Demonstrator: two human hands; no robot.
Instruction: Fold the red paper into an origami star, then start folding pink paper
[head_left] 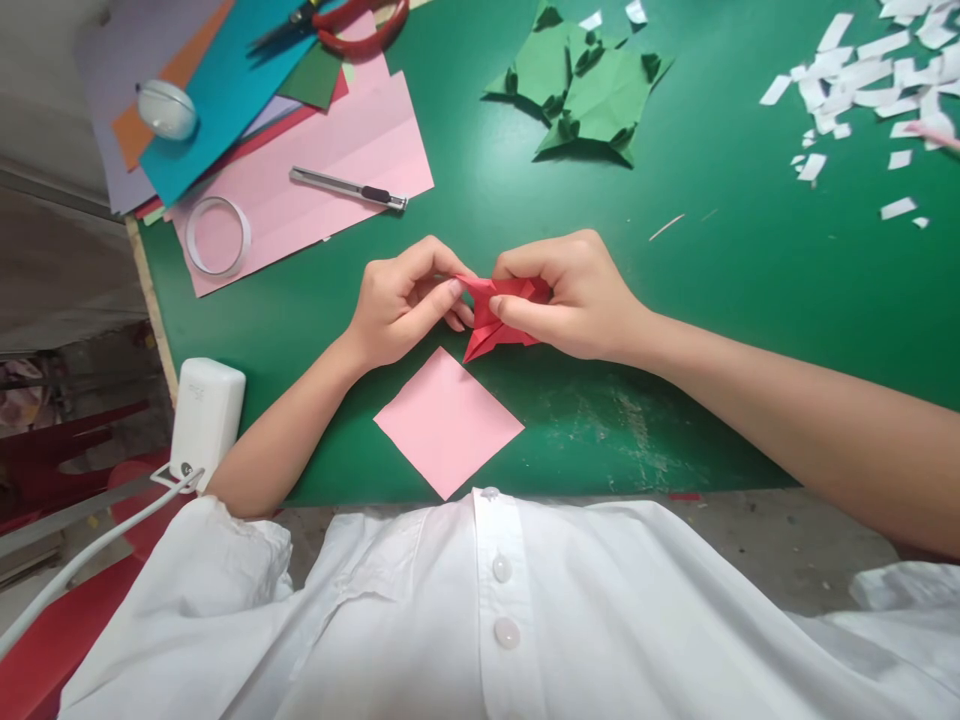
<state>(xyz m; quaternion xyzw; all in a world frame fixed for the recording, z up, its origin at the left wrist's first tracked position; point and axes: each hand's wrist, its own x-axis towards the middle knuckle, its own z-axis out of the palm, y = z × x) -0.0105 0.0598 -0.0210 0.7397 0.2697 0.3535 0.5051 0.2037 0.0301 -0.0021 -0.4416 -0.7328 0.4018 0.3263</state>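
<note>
A folded red origami paper (495,325) is held between both hands above the green table. My left hand (409,300) pinches its upper left tip between thumb and forefinger. My right hand (574,295) grips the right part, with the thumb lying across the front and the other fingers curled behind. One pointed corner of the red paper hangs down at the lower left. Just below it, a square pink sheet (448,425) lies flat on the table, one corner toward me.
Green folded paper pieces (592,90) lie beyond my hands. Coloured sheets at the upper left bear red-handled scissors (360,28), a utility knife (349,188), a tape roll (217,237) and a white mouse-like object (166,110). White paper scraps (862,90) spread far right. A corded white device (208,415) stands at left.
</note>
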